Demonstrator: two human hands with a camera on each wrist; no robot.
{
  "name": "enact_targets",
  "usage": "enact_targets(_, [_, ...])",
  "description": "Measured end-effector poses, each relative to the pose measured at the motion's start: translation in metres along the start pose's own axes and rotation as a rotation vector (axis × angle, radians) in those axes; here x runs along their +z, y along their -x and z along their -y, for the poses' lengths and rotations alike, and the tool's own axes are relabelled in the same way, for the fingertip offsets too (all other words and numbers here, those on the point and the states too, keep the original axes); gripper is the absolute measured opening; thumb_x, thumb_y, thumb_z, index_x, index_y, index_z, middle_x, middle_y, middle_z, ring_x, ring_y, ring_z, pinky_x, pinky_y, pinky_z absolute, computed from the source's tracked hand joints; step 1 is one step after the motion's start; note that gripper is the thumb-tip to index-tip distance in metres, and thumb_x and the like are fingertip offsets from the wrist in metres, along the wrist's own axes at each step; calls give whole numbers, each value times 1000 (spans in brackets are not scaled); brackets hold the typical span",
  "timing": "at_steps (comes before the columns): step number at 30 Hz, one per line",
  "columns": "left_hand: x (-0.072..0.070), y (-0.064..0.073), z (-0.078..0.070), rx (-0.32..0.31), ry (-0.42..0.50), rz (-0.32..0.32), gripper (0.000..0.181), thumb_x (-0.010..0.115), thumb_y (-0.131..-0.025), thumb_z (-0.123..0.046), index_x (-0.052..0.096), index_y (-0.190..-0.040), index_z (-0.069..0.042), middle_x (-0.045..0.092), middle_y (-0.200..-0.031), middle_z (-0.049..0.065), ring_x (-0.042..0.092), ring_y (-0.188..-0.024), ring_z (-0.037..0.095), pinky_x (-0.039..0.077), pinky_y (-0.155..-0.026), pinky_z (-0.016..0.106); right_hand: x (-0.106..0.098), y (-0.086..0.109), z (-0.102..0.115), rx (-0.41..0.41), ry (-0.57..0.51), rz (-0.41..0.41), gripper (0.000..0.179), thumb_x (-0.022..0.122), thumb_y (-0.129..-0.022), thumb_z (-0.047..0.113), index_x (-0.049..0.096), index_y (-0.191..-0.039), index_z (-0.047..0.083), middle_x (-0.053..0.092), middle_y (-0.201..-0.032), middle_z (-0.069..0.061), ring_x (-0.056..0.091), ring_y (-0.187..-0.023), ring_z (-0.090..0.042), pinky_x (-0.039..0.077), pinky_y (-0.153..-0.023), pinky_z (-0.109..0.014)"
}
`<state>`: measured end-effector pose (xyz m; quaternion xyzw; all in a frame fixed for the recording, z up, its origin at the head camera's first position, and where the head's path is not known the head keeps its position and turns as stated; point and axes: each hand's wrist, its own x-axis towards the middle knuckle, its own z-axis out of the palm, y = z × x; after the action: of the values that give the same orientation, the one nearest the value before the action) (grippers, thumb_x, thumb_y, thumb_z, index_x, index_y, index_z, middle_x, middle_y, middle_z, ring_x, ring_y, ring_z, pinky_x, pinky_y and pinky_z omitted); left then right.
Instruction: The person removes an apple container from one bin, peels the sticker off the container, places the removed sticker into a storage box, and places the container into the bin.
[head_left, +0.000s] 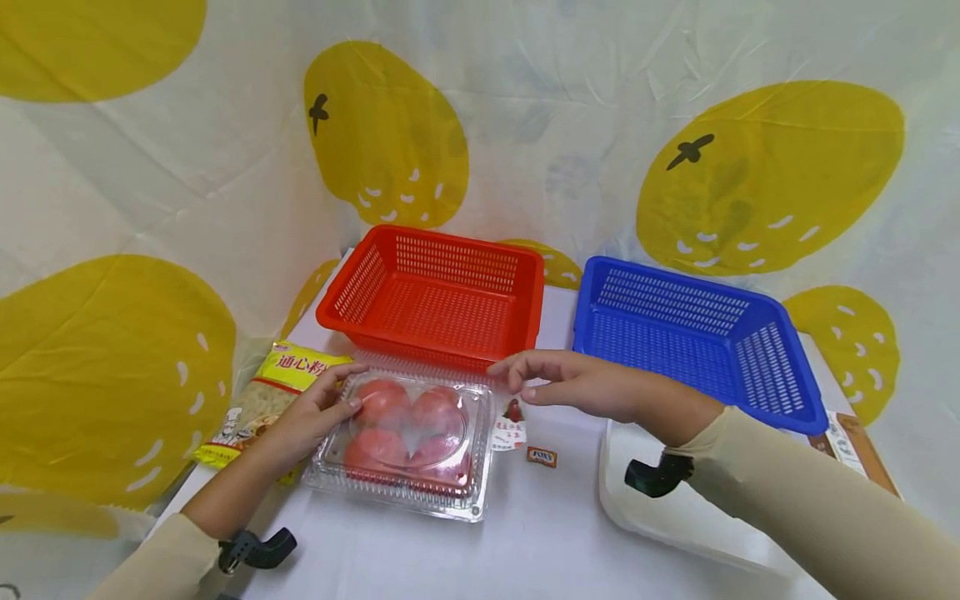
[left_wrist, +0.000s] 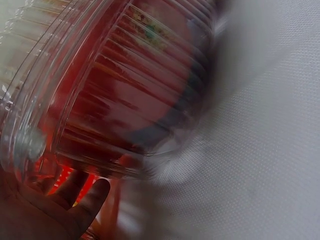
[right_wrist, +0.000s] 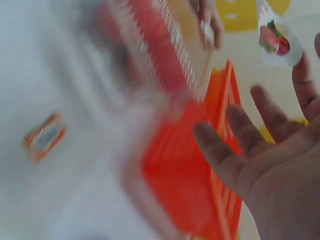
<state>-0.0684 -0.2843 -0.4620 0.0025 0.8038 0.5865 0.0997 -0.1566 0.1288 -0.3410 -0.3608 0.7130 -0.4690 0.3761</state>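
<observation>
A clear plastic box point(head_left: 481, 467) with a ribbed rim lay on the table point(head_left: 540, 550), in front of the red basket point(head_left: 450, 304). Under its lid sat four red, round fruits point(head_left: 375, 454), pale glare blurring the gaps between them. The left hand point(head_left: 322, 412) held the box by its far left corner, thumb over the lid; in the left wrist view its grip went partly out of sight in the dark beneath the rim. Whether the box touched the basket could not be told.

The right hand point(head_left: 570, 385) was above the table between the box and the blue basket point(head_left: 652, 337), its grip wide and the fingers spread apart. Just beside its fingertips showed a small white card point(head_left: 512, 435) with a strawberry picture; contact was unclear. Near the card lay a little orange packet point(head_left: 542, 457).

A yellow bag point(head_left: 294, 362), pale pieces showing through its window, was partly covered by the left forearm. The right forearm and sleeve hid part of the blue basket, a white tray point(head_left: 667, 525) and a brown-and-white packet point(head_left: 870, 450). Motion smeared the box in the right wrist view.
</observation>
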Motion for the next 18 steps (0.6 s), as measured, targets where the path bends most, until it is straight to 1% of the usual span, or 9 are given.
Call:
enact_targets(3, [0,0,0,-8,-4,2,58,66,-107,-37,43,-160,-34,49,-146,17,49,-124,39,51,-93,42,-15,24,-13,35,8,-21,16,56,-110,20,61,-117,6,53,-159,-11,46,-147,-38,39,-118,-59])
enact_targets(6, [0,1,1,-22,-5,4,58,66,-107,-38,42,-159,-35,48,-147,16,48,-126,39,51,-93,42,-29,50,-29,75,12,-41,21,53,-112,21,62,-117,3,58,-153,-12,54,-138,-36,47,-111,-52])
enact_targets(8, [0,1,1,-28,-3,1,59,67,-107,-39,42,-160,-35,48,-148,16,48,-128,39,51,-94,41,-37,68,-39,107,5,-48,23,50,-113,21,61,-116,0,60,-151,-14,58,-135,-33,49,-111,-49])
enact_targets(10, [0,1,1,-30,5,2,60,67,-107,-39,41,-160,-35,47,-150,16,47,-129,39,52,-94,42,-45,85,-48,131,-19,-40,27,47,-114,19,61,-116,-4,60,-150,-18,60,-132,-34,51,-110,-46])
enact_targets(13, [1,2,1,-39,10,-5,61,67,-106,-38,41,-161,-34,45,-153,16,46,-133,39,53,-96,44,-56,111,-64,171,-58,-19,32,42,-115,19,62,-118,-6,59,-150,-20,62,-130,-35,53,-109,-40])
enact_targets(15, [2,2,1,-45,10,-6,61,67,-106,-38,41,-161,-34,43,-155,16,45,-135,39,54,-97,46,-63,128,-77,190,-88,-3,36,38,-116,18,62,-123,-8,60,-149,-21,62,-129,-35,53,-107,-38])
enact_targets(18, [2,1,0,-53,10,-6,60,67,-106,-40,41,-160,-36,43,-155,15,45,-135,40,55,-98,48,-70,152,-98,236,-140,12,44,32,-117,19,60,-137,-9,61,-148,-20,63,-129,-30,54,-106,-39])
